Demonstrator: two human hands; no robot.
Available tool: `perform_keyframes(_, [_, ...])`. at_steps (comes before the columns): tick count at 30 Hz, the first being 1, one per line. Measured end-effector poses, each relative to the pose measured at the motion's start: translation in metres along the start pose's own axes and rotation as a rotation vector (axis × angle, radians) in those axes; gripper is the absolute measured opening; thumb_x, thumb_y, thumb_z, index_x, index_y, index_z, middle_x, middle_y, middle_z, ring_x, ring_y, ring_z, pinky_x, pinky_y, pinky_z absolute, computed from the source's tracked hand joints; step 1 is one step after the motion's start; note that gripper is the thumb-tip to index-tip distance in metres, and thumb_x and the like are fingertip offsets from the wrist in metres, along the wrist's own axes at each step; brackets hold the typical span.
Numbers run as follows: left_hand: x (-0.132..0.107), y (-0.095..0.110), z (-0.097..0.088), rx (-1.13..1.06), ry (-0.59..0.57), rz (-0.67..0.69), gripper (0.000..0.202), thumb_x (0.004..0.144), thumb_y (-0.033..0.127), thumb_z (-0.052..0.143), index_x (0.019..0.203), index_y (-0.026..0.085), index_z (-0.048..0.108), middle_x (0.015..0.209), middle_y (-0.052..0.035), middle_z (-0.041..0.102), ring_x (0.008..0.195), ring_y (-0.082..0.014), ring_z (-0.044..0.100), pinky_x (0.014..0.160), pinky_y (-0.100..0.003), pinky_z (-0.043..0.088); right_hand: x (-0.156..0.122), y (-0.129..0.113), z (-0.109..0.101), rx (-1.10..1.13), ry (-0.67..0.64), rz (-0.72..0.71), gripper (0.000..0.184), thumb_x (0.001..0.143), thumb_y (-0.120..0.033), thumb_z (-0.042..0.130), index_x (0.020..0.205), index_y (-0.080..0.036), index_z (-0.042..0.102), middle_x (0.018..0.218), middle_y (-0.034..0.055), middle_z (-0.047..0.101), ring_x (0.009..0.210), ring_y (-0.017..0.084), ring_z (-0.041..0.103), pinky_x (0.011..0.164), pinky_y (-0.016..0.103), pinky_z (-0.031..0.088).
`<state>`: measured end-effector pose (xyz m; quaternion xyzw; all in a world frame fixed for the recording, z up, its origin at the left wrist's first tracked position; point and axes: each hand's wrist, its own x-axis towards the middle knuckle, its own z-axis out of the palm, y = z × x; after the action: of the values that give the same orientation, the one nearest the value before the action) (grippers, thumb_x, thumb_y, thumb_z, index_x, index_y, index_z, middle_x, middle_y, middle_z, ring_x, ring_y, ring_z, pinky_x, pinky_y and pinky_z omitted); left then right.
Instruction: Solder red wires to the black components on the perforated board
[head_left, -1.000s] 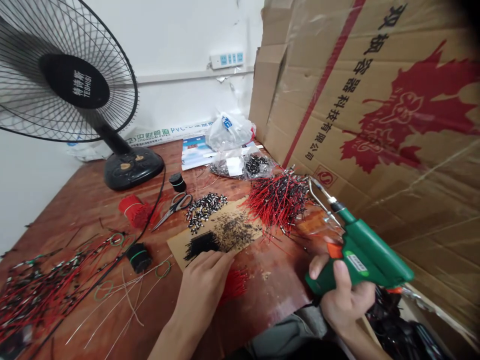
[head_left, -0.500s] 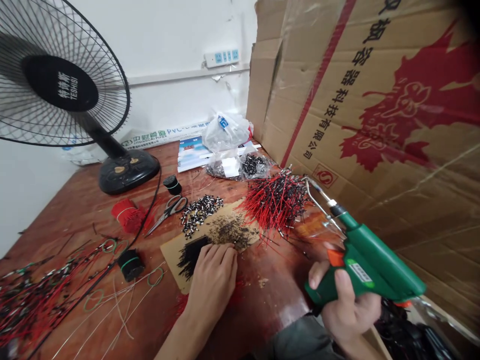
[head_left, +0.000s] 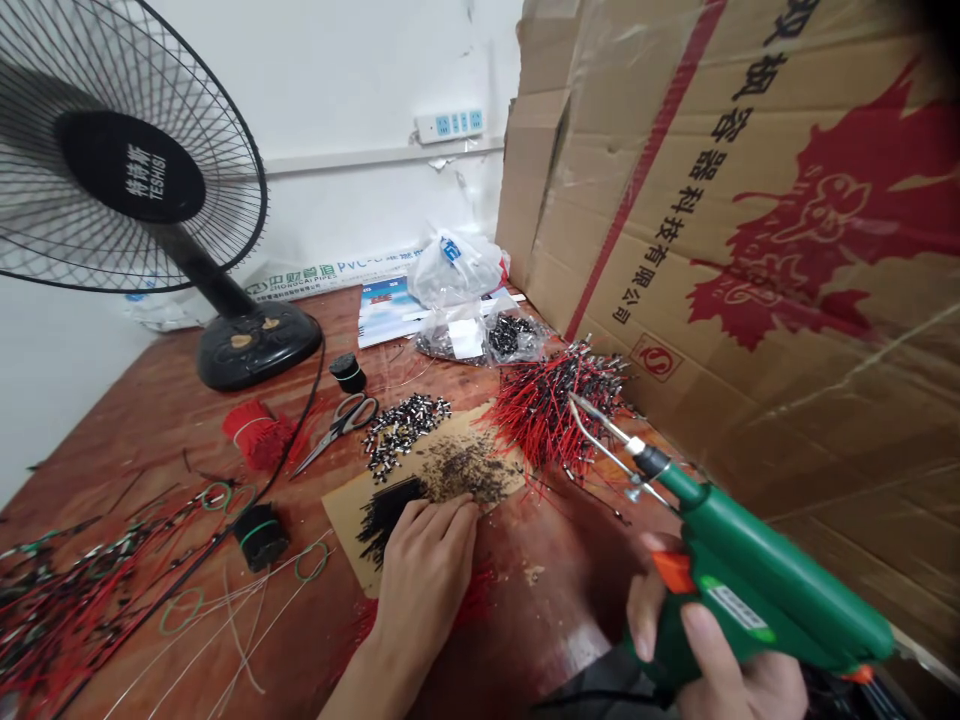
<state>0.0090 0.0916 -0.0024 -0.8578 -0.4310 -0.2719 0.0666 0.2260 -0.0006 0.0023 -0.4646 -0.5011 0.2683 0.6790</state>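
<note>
My right hand (head_left: 712, 665) grips a green gun-shaped soldering tool (head_left: 750, 590) at the lower right, with a finger by its orange trigger. Its metal tip (head_left: 581, 408) points up-left over a pile of red wires with black ends (head_left: 555, 400). My left hand (head_left: 424, 575) lies palm down on the table, fingers together, their tips on a brown cardboard sheet (head_left: 442, 470) strewn with small black bits. A few red wires show under that hand.
A black desk fan (head_left: 127, 190) stands at the back left, its cord crossing the wooden table (head_left: 180, 400). Scissors (head_left: 334, 430), a red wire bundle (head_left: 259, 435), black spools, green rubber bands and plastic bags lie about. A large cardboard box (head_left: 750, 230) walls the right side.
My right hand has swung the soldering tool left and forward, bringing its tip over the red wire pile. My left hand has slid forward onto the cardboard sheet.
</note>
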Motion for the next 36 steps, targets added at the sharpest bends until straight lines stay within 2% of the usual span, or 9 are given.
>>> perform_keyframes(3, [0.000,-0.002,0.001,0.011,0.012,0.005,0.011,0.093,0.015,0.055,0.097,0.018,0.065,0.103,0.0029,0.070,0.084,-0.0120,0.062,0.083,-0.031,0.040,-0.003,-0.001,-0.002,-0.028,-0.111,0.101,0.032,0.097,-0.022,0.033,0.125,-0.014,0.045,0.060,0.0021,0.052,0.056,0.002,0.052,0.056,0.014,0.047])
perform_keyframes(7, [0.000,-0.004,0.002,0.007,0.010,-0.008,0.010,0.092,0.016,0.057,0.096,0.019,0.065,0.104,0.0045,0.070,0.086,-0.0116,0.063,0.086,-0.031,0.041,-0.004,0.007,-0.007,0.059,-0.290,0.290,0.033,0.098,-0.021,0.031,0.129,-0.017,0.043,0.057,-0.0001,0.051,0.053,0.000,0.051,0.056,0.010,0.045])
perform_keyframes(13, [0.000,-0.006,0.002,-0.025,0.070,-0.033,0.009,0.089,0.016,0.060,0.096,0.020,0.065,0.099,0.0060,0.070,0.086,-0.0101,0.061,0.085,-0.025,0.045,0.002,0.021,-0.009,0.076,-0.329,0.459,0.042,0.098,-0.031,0.036,0.134,-0.010,0.035,0.056,0.0002,0.051,0.053,0.002,0.050,0.056,0.014,0.044])
perform_keyframes(18, [-0.002,-0.007,0.003,-0.089,0.085,-0.088,0.011,0.088,0.015,0.062,0.095,0.021,0.065,0.098,0.0073,0.070,0.087,-0.0090,0.061,0.085,-0.023,0.047,0.011,0.024,-0.003,0.013,-0.312,0.497,0.053,0.096,-0.039,0.040,0.136,-0.004,0.033,0.055,0.0005,0.051,0.051,0.003,0.048,0.054,0.015,0.042])
perform_keyframes(23, [-0.001,-0.007,0.004,-0.115,0.091,-0.057,0.011,0.087,0.013,0.063,0.095,0.019,0.066,0.099,0.0046,0.070,0.087,-0.0097,0.060,0.088,-0.025,0.046,0.016,0.022,0.002,0.019,-0.243,0.520,0.064,0.096,-0.041,0.040,0.147,-0.008,0.019,0.055,-0.0005,0.050,0.049,0.004,0.047,0.052,0.016,0.042])
perform_keyframes(26, [0.000,-0.008,0.003,-0.115,0.090,-0.046,0.011,0.087,0.012,0.062,0.095,0.019,0.066,0.099,0.0043,0.070,0.086,-0.0100,0.060,0.088,-0.027,0.045,0.016,0.022,0.003,0.016,-0.234,0.529,0.067,0.096,-0.042,0.040,0.148,-0.007,0.016,0.055,-0.0006,0.050,0.049,0.004,0.046,0.051,0.016,0.041])
perform_keyframes(30, [0.001,-0.008,0.003,-0.111,0.067,-0.053,0.012,0.088,0.012,0.061,0.096,0.019,0.064,0.100,0.0046,0.070,0.085,-0.0099,0.060,0.087,-0.029,0.044,0.016,0.021,0.003,-0.002,-0.236,0.513,0.063,0.096,-0.042,0.040,0.143,-0.004,0.024,0.055,-0.0001,0.050,0.049,0.004,0.047,0.052,0.016,0.042])
perform_keyframes(36, [0.001,-0.004,0.003,-0.117,0.051,-0.078,0.012,0.088,0.013,0.061,0.096,0.020,0.063,0.099,0.0045,0.068,0.086,-0.0106,0.059,0.084,-0.031,0.041,0.020,0.016,0.005,-0.013,-0.252,0.493,0.050,0.095,-0.043,0.040,0.124,-0.002,0.039,0.053,0.0008,0.050,0.048,0.003,0.048,0.051,0.014,0.042])
